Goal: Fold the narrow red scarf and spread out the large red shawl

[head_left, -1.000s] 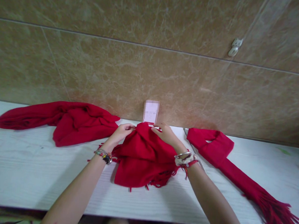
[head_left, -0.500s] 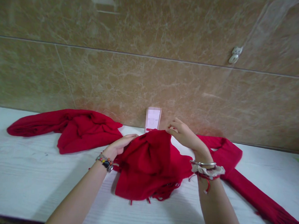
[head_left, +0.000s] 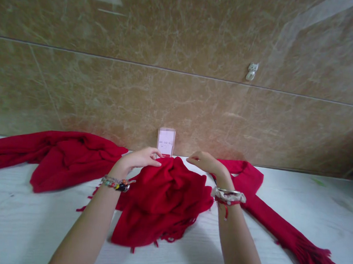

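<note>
A crumpled red fringed scarf (head_left: 160,198) lies bunched on the white table (head_left: 33,227) in front of me. My left hand (head_left: 139,158) pinches the scarf's far upper edge on the left. My right hand (head_left: 206,162) pinches the same far edge on the right, fingers curled on the cloth. Both wrists wear bracelets. Fringe hangs from the scarf's near edge.
A second red scarf (head_left: 55,156) lies heaped at the left. A third red scarf (head_left: 267,213) stretches to the right, ending in fringe. A small phone-like timer (head_left: 166,142) leans against the brown marble wall (head_left: 179,88). A white hook (head_left: 251,71) sits on the wall.
My right hand has come down from above the scarf onto its far edge. My left hand has moved up to that edge. The scarf's bunch has spread lower and wider.
</note>
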`<state>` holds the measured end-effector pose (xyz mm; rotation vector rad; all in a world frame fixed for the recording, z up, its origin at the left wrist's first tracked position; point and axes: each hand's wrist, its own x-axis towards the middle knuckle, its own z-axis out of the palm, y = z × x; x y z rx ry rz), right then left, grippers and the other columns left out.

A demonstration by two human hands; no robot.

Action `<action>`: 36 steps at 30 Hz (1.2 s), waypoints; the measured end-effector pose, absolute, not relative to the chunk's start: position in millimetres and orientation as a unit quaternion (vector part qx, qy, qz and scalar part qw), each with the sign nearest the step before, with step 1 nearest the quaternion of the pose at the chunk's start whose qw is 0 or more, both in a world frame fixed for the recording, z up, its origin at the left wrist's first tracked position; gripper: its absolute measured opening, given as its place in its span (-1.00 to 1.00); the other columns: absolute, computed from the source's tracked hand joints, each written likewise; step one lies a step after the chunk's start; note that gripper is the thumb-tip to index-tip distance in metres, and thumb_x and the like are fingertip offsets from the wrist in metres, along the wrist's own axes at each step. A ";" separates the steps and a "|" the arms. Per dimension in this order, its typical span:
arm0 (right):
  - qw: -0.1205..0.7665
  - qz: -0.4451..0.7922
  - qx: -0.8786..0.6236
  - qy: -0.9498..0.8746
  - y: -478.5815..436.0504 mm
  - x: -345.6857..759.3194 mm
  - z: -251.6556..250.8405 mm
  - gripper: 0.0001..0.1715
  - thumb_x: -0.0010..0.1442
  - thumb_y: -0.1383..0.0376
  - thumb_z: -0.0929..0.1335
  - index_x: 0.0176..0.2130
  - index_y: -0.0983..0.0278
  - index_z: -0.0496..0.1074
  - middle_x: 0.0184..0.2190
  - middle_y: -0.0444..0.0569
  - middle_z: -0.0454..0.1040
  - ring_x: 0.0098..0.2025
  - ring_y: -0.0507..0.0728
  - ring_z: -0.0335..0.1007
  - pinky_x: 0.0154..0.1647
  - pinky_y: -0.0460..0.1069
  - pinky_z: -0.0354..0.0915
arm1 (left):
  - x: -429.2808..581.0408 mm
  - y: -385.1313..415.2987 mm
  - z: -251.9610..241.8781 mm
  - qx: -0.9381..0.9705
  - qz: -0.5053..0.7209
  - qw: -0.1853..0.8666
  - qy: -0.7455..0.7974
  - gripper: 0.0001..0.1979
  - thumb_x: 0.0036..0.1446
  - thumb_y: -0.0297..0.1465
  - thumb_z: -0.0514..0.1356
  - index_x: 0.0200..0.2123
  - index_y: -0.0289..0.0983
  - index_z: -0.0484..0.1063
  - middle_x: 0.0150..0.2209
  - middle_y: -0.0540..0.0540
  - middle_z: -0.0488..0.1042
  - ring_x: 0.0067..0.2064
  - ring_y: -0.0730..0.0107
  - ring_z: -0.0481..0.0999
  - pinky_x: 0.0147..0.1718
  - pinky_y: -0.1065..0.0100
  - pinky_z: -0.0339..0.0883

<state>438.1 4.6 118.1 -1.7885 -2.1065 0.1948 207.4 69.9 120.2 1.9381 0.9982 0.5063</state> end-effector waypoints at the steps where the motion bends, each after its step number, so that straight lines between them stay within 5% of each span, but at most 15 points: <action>1: 0.163 0.071 -0.650 -0.739 9.8 428.5 115.1 -0.68 0.12 0.22 0.28 -0.49 0.31 0.54 -0.51 0.02 0.54 -0.46 0.09 0.41 -0.46 -0.10 0.21 | 207.2 69.6 118.1 0.787 0.213 0.404 0.415 -0.72 -0.37 -0.30 0.29 -0.47 -0.28 0.47 -0.60 0.04 0.45 -0.49 0.36 0.38 -0.51 0.44 0.15; 6: 0.144 0.079 -0.679 -0.715 19.5 398.8 106.8 -0.78 0.09 0.25 0.33 -0.41 0.29 0.56 -0.42 0.04 0.56 -0.37 0.12 0.44 -0.43 -0.11 0.21 | 208.5 75.7 107.4 0.795 0.235 0.351 0.436 -0.76 -0.23 -0.20 0.20 -0.65 -0.27 0.43 -0.60 0.00 0.46 -0.44 0.29 0.40 -0.48 0.42 0.15; 13: 0.203 0.053 -0.689 -0.693 23.9 401.7 99.1 -0.75 0.05 0.21 0.37 -0.33 0.34 0.53 -0.32 0.12 0.54 -0.29 0.15 0.43 -0.36 -0.09 0.24 | 220.3 77.5 98.6 0.747 0.284 0.448 0.400 -0.80 -0.26 -0.27 0.22 -0.55 -0.29 0.42 -0.51 -0.02 0.48 -0.38 0.31 0.42 -0.38 0.37 0.24; 20: 0.160 0.107 -0.672 -0.715 25.8 399.6 101.5 -0.81 0.09 0.32 0.32 -0.44 0.32 0.52 -0.48 -0.03 0.53 -0.44 0.04 0.39 -0.45 -0.13 0.18 | 217.6 79.0 103.5 0.749 0.323 0.400 0.419 -0.87 -0.25 -0.34 0.16 -0.59 -0.29 0.37 -0.55 0.00 0.44 -0.40 0.33 0.40 -0.34 0.36 0.24; 29: 0.358 -0.046 -0.656 -0.663 15.9 426.0 119.3 -0.84 -0.02 0.35 0.36 -0.60 0.25 0.37 -0.51 -0.06 0.41 -0.39 0.08 0.30 -0.34 -0.06 0.20 | 189.8 93.3 115.3 0.703 0.430 0.307 0.475 -0.88 -0.18 -0.38 0.10 -0.56 -0.30 0.38 -0.54 -0.01 0.43 -0.42 0.36 0.39 -0.37 0.38 0.24; 36: 0.540 -0.159 -0.652 -0.508 -11.7 483.3 140.5 -0.84 -0.02 0.23 0.30 -0.56 0.25 0.33 -0.50 -0.06 0.34 -0.38 0.10 0.26 -0.34 0.00 0.21 | 147.7 96.7 137.2 0.533 0.634 0.172 0.534 -0.87 -0.09 -0.40 0.07 -0.45 -0.31 0.38 -0.49 0.01 0.39 -0.38 0.42 0.38 -0.34 0.43 0.24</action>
